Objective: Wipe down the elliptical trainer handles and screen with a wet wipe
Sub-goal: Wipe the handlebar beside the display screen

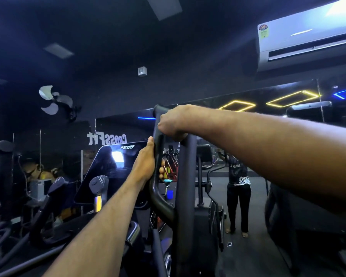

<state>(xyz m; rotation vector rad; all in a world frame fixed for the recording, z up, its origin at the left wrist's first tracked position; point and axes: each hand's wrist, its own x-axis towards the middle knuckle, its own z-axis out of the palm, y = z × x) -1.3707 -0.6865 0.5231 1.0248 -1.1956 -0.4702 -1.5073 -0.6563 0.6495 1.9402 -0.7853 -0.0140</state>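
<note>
Gripping the elliptical's black looped handle [158, 156] with both hands, I am looking up along my 2 bare forearms in a dim gym. My left hand [146, 162] is wrapping around the curved front bar of the loop, thumb pointing up along it and fingertips showing through on the far side. My right hand [173, 121] is closing over the top of the loop, fingers curled down around the bar where it is meeting the thick padded upright [185, 186]. I cannot tell whether a wipe is sitting under either palm; none is showing. The trainer's screen [112, 166] is sitting just left of my left hand, tilted back, its dark glass catching a bright patch of light. A mirror [248, 156] is running along the wall ahead, reflecting a standing person [238, 188] and yellow diamond-shaped lights [237, 105]. A white air conditioner [308, 35] is hanging at the upper right, and a wall fan [55, 100] is sitting at the left.
</note>
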